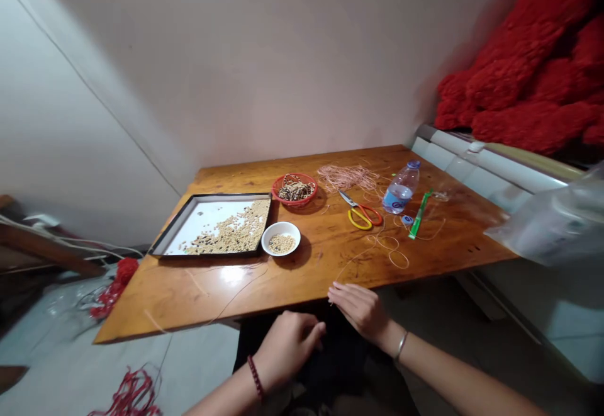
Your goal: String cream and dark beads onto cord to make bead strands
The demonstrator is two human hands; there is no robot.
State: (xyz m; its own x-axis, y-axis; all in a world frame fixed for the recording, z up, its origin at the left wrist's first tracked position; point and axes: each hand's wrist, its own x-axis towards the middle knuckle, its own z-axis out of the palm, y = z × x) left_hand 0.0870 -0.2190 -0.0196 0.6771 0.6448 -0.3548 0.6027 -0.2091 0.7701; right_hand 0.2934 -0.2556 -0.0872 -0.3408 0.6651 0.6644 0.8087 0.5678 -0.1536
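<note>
My right hand [361, 310], with a silver bangle on the wrist, is at the table's front edge, its fingers pressed together on a thin thread. That thread [352, 261] runs up the tabletop to loose loops [396, 253]. In front of my lap is my left hand [293, 343], wearing a dark red bead bracelet, with fingers curled closed; anything inside is hidden. Beyond the hands stands a white bowl [282, 228] part-filled with small pale beads [282, 244]. To its left a black-rimmed tray [177, 224] holds many pale and dark beads [231, 233].
On the wooden table [302, 284] are a red basket [295, 201] of strung beads, pink thread [349, 178], scissors [361, 213], a water bottle [400, 189] and a green packet [419, 214]. Red fluffy bundles [519, 76] lie at right; red strands [129, 394] lie on the floor.
</note>
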